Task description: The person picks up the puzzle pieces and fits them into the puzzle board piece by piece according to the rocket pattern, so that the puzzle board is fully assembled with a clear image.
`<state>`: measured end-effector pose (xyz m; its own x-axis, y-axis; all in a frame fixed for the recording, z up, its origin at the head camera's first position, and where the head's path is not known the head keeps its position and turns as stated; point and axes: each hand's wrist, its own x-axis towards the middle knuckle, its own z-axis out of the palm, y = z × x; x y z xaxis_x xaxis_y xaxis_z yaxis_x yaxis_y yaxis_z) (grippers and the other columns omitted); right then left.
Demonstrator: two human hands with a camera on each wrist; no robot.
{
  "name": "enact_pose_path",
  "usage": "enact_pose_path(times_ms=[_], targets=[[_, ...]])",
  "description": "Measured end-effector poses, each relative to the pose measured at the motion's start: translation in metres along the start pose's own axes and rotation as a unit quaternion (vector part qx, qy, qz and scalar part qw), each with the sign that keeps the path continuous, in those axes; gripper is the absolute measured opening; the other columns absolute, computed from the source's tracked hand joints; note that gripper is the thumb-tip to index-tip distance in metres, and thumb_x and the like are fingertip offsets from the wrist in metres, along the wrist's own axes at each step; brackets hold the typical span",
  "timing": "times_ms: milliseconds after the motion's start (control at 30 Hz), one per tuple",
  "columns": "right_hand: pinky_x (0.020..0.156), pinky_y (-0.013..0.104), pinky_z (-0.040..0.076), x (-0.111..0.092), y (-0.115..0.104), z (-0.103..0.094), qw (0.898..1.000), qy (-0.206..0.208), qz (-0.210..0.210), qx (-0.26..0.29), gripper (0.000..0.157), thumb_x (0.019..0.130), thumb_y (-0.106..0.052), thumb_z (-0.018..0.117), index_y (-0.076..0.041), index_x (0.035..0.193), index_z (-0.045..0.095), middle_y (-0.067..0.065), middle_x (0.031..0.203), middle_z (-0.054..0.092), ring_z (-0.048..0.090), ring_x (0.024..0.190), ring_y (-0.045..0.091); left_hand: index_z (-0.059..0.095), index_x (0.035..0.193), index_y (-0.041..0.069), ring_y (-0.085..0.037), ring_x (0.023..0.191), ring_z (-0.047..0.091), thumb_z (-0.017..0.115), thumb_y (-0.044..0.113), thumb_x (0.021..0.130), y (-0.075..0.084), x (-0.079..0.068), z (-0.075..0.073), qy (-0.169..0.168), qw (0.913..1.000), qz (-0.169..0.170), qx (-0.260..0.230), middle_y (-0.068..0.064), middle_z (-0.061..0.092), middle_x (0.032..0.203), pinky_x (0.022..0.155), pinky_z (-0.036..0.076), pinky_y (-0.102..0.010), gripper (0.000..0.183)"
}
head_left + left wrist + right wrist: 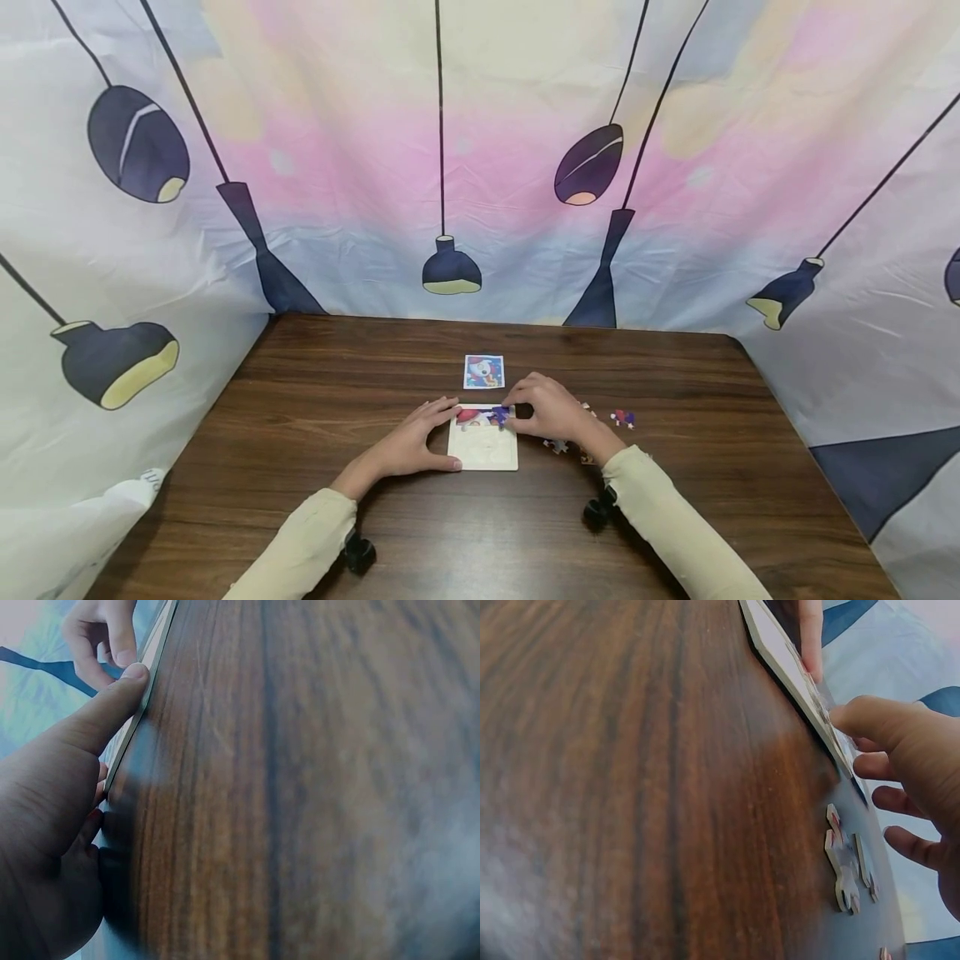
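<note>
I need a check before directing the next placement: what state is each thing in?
Puzzle tray: flat on the table, partly filled, its near part bare.
Pieces in the tray: along its far side.
Picture card: flat, face up, beyond the tray.
Loose pieces: scattered right of the tray, some partly hidden.
Left hand: touching the tray's left edge.
Right hand: at the purple piece; pinching or pressing unclear.
</note>
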<state>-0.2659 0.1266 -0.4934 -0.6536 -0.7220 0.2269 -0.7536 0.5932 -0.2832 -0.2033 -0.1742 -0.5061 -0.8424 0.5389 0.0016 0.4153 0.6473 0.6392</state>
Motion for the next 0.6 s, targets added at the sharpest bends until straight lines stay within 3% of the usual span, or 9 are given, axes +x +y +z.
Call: enact_pose_path(times_ms=[600], targets=[[0.098, 0.042, 0.054, -0.0001, 0.0011, 0.0024, 1.000, -0.003, 0.011, 0.009, 0.031, 0.093, -0.041, 0.075, -0.018, 0.114, 0.079, -0.001, 0.115, 0.072, 0.061, 0.113, 0.019, 0.041, 0.158, 0.011, -0.034, 0.157, 0.016, 0.081, 0.053, 0.084, 0.0030, 0.0010, -0.0007, -0.002, 0.9999, -0.008, -0.007, -0.006, 0.030, 0.167, 0.124, 0.013, -0.060, 0.094]])
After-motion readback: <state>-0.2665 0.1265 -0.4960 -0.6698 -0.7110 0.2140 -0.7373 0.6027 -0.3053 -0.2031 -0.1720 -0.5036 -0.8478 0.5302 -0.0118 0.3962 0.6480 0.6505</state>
